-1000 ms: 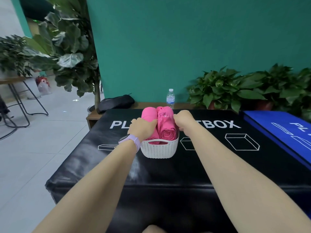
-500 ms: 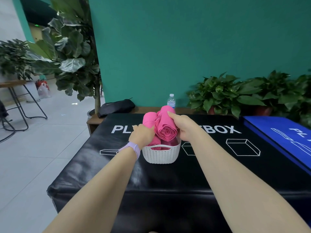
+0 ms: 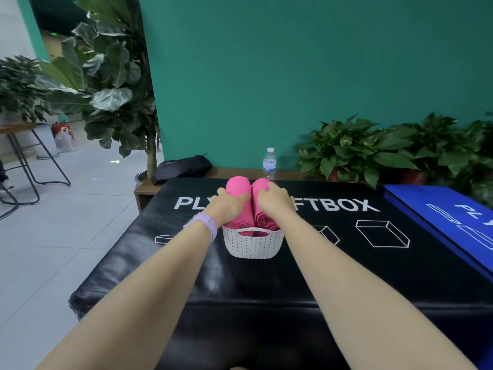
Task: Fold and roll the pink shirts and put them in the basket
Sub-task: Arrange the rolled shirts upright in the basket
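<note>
The left hand and right hand cover the middles of the two rolled pink shirts, so how the fingers lie on the cloth cannot be told. The lower ends of the rolls are sunk out of sight inside the white basket. The hands also block letters of the white wording on the black tabletop. The blue mat is cut off by the right edge. The water bottle label is too small to read.
</note>
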